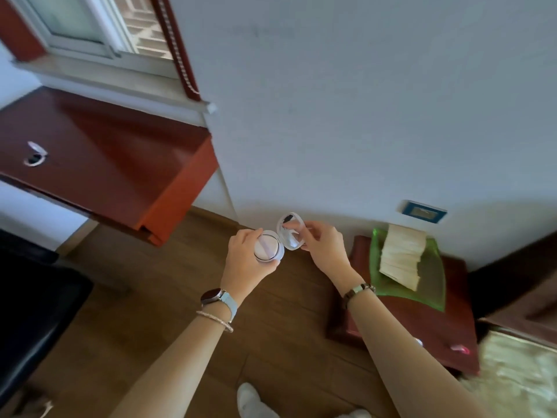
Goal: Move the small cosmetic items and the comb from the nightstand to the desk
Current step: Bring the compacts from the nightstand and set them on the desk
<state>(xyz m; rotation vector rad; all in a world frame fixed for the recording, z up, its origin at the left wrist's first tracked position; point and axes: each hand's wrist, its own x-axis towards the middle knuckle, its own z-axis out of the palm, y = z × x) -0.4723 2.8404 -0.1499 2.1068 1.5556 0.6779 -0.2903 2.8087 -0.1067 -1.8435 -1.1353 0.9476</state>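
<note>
Holding the open compact (272, 247) mid-frame, left hand (245, 256) gripping its base, right hand (324, 247) pinching its lid: you likely close it, then carry it to the desk (114, 152), upper left.

1. Open floor (168, 297) between desk (114, 152) and nightstand (422, 333): widest free lane. Partly taken by left hand (244, 257) and right hand (324, 248), both gripping held compact (271, 245), lid swung open.
2. Desk top mostly bare. Only second compact (35, 154) at left part, lid up.
3. Desk end panel (180, 188) juts toward lane. Hard edge on that side.
4. Black chair (36, 312) lower left, blocks low approach to desk front.
5. Nightstand rear taken by green tissue holder (434, 273). Front free apart from small pink item (459, 349) near front edge.
6. Wall (361, 116) closes far side. Bed (518, 372) hems nightstand on right.
7. White slippers (248, 399) on floor at bottom edge.
</note>
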